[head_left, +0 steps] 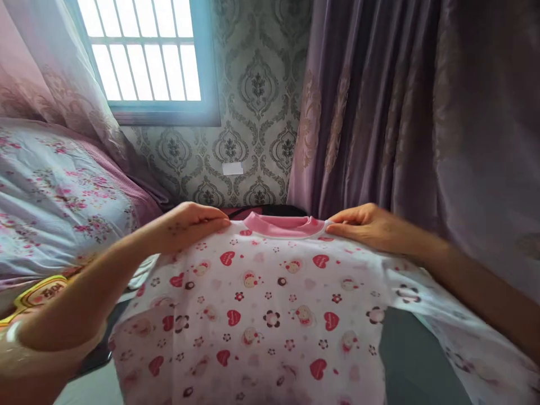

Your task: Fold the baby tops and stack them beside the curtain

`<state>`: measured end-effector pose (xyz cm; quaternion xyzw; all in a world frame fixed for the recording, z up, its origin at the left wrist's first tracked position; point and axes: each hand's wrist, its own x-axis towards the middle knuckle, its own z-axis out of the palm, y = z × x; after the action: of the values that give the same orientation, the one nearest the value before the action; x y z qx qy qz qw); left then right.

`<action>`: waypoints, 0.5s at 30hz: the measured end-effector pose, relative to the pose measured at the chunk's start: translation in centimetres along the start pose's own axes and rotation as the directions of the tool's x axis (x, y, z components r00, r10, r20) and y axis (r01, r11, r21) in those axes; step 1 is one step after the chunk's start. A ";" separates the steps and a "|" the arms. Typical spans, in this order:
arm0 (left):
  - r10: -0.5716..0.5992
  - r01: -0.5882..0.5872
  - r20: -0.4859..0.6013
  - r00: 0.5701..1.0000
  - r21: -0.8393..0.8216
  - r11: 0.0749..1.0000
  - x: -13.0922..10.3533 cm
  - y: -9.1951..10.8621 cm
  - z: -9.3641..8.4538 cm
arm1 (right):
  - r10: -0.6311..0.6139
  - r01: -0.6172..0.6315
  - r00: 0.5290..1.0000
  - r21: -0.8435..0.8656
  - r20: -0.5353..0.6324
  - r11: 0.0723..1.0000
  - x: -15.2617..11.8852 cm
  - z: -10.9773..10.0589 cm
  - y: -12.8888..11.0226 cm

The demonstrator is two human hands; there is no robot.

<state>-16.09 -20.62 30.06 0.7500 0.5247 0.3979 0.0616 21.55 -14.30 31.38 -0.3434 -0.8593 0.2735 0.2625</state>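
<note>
"Between my two hands, straight in front of me, is a long-sleeved top [270, 287], held up by its shoulders."

"How do you have hold of it?"

"My left hand [189, 225] is closed in a pinch, thumb against fingers, on the shoulder left of the collar [282, 226]. My right hand [365, 225] pinches the other shoulder the same way."

"What does it look like?"

"White, scattered with red hearts, little faces and dark-edged flowers. The collar is a plain pink band, curved and slightly raised. The cloth looks thin and soft, with shallow creases."

"And around it?"

"Damask-patterned wallpaper [257, 84], a barred window [145, 56], and a purple curtain [371, 112] falling in smooth, shiny folds. Floral bedding [76, 197] lies rumpled to the left."

"Anything you can't make out?"

"The hem is cut off below, and the sleeve on my right blurs towards the corner. My left forearm partly covers a yellow-edged item [40, 295]; I can't tell what it is. Nor can I name the grey surface [415, 357] behind the top."
</note>
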 end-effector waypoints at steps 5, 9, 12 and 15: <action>-0.032 0.005 0.376 0.926 0.071 0.997 -0.6 -7.5 8.7 | 0.061 -0.050 0.990 -0.089 0.130 0.995 2.0 6.3 9.4; -0.129 0.062 0.395 0.910 0.178 0.982 -2.0 -12.7 15.3 | 0.137 -0.107 0.987 -0.295 0.081 0.949 2.7 11.4 15.3; -0.220 0.098 0.387 0.896 0.311 0.945 -2.7 -14.9 18.4 | 0.190 -0.142 0.979 -0.427 0.070 0.893 3.3 13.8 17.8; -0.268 0.099 0.386 0.882 0.406 0.909 -2.9 -15.7 19.8 | 0.202 -0.142 0.977 -0.505 0.067 0.852 4.0 15.1 19.3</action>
<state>-14.98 -9.73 7.15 0.7630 0.6337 0.1057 0.0707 18.06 -3.85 9.11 -0.4582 -0.8803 0.0854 0.0886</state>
